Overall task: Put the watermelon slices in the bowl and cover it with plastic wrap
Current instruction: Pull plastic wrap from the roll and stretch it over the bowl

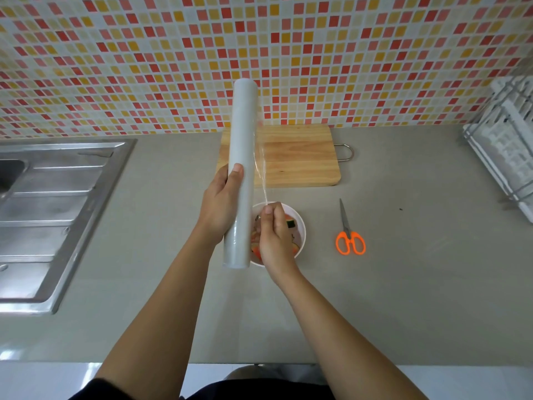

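Both hands meet at the centre of the frame above the white bowl (303,230): the left hand (220,206) curls round the lower half of the roll of plastic wrap (243,125), holding it nearly upright, while the right hand (274,235), just right of the roll, pinches the loose edge of the clear film (261,160) between thumb and fingertips. Watermelon slices (289,218) lie in the bowl, directly under the right hand and partly hidden by it. Behind the bowl lies a wooden cutting board (300,157), and orange scissors (349,238) lie to its right on the grey counter (403,269).
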`<state>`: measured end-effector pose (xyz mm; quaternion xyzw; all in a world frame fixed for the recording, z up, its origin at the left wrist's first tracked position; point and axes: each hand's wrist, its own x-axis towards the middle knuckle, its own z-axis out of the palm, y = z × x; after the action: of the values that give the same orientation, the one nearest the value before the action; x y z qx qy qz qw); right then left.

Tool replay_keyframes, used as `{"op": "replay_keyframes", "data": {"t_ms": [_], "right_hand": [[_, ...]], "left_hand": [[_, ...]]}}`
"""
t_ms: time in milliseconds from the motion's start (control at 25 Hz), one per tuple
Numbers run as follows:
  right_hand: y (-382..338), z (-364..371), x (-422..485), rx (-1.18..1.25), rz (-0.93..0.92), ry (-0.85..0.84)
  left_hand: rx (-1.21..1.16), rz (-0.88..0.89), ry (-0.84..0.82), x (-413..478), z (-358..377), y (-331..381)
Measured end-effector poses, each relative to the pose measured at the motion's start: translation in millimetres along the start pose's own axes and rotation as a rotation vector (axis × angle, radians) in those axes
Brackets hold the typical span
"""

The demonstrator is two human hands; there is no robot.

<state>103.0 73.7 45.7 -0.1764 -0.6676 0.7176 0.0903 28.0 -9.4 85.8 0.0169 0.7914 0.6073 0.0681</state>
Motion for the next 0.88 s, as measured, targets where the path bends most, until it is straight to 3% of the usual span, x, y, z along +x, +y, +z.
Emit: {"op": "replay_keyframes", "data": {"t_ms": [160,360,560,880], "right_hand": [[-3.2,2.4,0.2,-0.271,-0.143,0.121],[-6.9,-1.4,-0.4,-0.164,-0.231,0.143],[-4.2,1.5,-0.3,-0.148,-0.174,0.042],[0.5,-6.4,3.1,-0.043,-0.181,0.128]], "left_hand": [[0.017,0.006,0.052,-0.2,3.7,-0.2],[-0.091,-0.020,0.032,3.0,3.1,3.1],[-0.143,-0.029,-0.012,3.4,4.5,1.4],[0.123,0.104,0.049,4.0,-1.2,8.4]]}}
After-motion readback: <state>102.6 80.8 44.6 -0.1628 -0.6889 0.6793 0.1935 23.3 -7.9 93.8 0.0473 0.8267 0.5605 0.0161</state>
